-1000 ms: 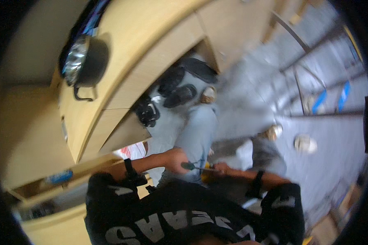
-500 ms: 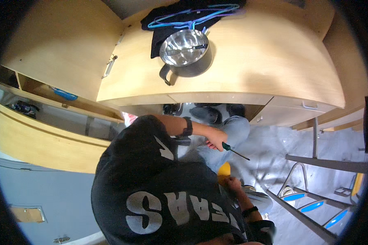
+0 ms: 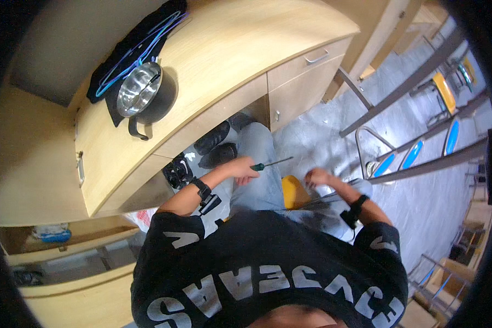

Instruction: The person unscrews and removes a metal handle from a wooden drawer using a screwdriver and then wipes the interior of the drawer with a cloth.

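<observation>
My left hand [image 3: 244,169] is closed around a screwdriver [image 3: 258,167] with a dark green handle. Its thin shaft points right, away from my body, over my jeans. To the right, my right hand [image 3: 316,177] has its fingers curled in; whatever may be between them is too small to see. Between my legs, close to the right hand, shows the yellow seat [image 3: 294,194] I sit on. A pot [image 3: 162,102] with a shiny inside and black handle stands on the desk [image 3: 218,54] ahead, with a slim dark object across its mouth.
Blue and purple hangers [image 3: 142,52] lie on black cloth [image 3: 115,68] behind the pot. Black shoes [image 3: 212,138] sit under the desk. A metal ladder with blue treads [image 3: 413,154] and a yellow stool [image 3: 444,93] stand right. An open drawer [image 3: 71,285] juts out at left.
My view has swung to the right, so the desk and pot slide left and more ladder shows. Both hands are now plainly in view, and the screwdriver stays in my left hand.
</observation>
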### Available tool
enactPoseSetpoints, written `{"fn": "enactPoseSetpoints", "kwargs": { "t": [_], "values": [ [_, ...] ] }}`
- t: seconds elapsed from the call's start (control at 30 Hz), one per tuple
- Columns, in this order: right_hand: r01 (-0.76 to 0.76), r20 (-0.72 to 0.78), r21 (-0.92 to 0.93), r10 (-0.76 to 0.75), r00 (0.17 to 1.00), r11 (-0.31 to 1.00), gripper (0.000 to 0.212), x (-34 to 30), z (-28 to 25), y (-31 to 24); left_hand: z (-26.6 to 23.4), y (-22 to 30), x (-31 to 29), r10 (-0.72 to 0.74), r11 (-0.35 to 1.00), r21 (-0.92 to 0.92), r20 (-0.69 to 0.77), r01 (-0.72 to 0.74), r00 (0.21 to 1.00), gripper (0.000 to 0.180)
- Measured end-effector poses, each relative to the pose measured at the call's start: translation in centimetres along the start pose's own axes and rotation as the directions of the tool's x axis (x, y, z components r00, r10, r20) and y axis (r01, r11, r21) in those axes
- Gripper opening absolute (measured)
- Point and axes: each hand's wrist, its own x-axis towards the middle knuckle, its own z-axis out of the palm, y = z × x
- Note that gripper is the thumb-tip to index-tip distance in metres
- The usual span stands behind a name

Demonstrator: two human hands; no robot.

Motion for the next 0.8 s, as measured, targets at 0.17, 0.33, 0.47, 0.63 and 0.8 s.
{"fn": "enactPoseSetpoints", "kwargs": {
  "t": [0.17, 0.33, 0.47, 0.63, 0.8],
  "values": [
    [0.324, -0.502, 0.175, -0.199, 0.842, 0.930, 0.028, -1.1, -12.0, -11.8, -0.5, -1.3, -0.9, 0.070, 0.997, -0.036, 0.030, -0.068, 0.997, 0.037],
    [0.368, -0.770, -0.224, -0.395, 0.501, 0.902, 0.053, -1.6, -20.2, -21.9, 0.9, -2.1, -3.3, -0.005, 0.997, -0.081, -0.033, 0.002, 0.999, 0.035],
    [0.064, -0.734, -0.523, -0.488, 0.473, 0.850, 0.052, 0.1, -23.3, -24.2, 1.4, -3.1, -3.7, -0.027, 0.991, -0.132, -0.136, 0.009, 0.990, 0.036],
    [-0.039, -0.752, -0.553, -0.478, 0.454, 0.832, 0.046, -0.9, -21.3, -23.5, 0.7, -3.8, -3.0, -0.071, 0.996, -0.072, -0.151, 0.061, 0.986, 0.037],
    [-0.010, -0.778, -0.502, -0.447, 0.442, 0.865, 0.044, -7.0, -17.5, -18.8, -0.2, -4.9, -1.6, -0.054, 0.993, -0.111, -0.058, 0.048, 0.997, 0.035]
  ]
}}
